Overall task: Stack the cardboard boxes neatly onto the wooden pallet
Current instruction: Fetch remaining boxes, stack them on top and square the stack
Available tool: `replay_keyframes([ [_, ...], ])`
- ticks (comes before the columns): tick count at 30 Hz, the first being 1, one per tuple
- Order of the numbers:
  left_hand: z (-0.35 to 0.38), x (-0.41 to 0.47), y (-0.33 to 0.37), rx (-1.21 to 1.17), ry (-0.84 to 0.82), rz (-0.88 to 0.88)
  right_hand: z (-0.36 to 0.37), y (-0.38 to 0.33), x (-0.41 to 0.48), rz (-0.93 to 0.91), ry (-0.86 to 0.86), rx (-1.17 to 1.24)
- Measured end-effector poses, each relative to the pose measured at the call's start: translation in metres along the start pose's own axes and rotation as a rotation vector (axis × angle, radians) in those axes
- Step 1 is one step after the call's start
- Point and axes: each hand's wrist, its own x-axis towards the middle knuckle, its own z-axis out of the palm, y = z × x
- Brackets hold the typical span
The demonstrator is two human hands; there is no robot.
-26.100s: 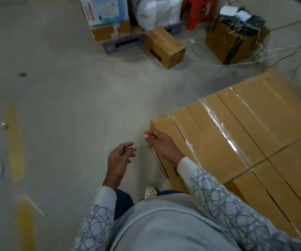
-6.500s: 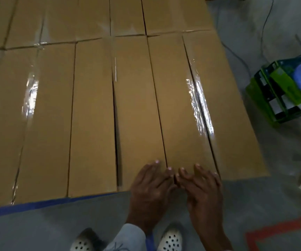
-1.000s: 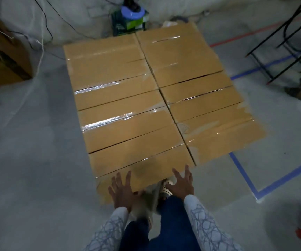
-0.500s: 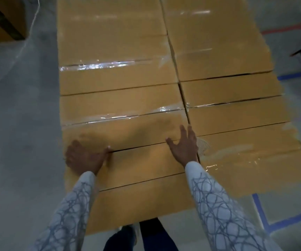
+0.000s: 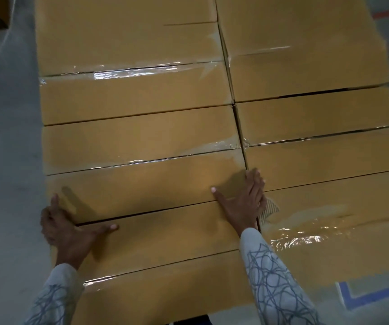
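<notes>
Person leans over the layer of cardboard boxes (image 5: 142,137), patterned sleeves (image 5: 273,273) at the near edge. Left hand (image 5: 64,228) sits on the left end of the left column: its fingers bend down over the outer edge and the thumb lies flat on top beside a dark gap (image 5: 160,211) between two boxes. Right hand (image 5: 245,202) is at the other end of the same boxes, fingers (image 5: 254,179) straight along the middle seam (image 5: 238,127), thumb spread, holding nothing. Judgement: the hands bracket the column ends to square the boxes and close that gap. Cannot tell which of the two boxes takes the push. Farther on, two columns of long boxes lie side by side, joints sealed with shiny clear tape (image 5: 130,72), and the far right gaps look slightly open. The pallet is hidden, presumably under the layer. Grey floor (image 5: 6,160) on the left, blue line (image 5: 353,299) near right.
</notes>
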Motion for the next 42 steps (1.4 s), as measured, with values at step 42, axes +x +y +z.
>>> replay_keyframes([
  [42,-0.002,0.012,0.007,0.289,-0.129,0.081,-0.013,-0.028,-0.001,0.067,-0.12,-0.25],
])
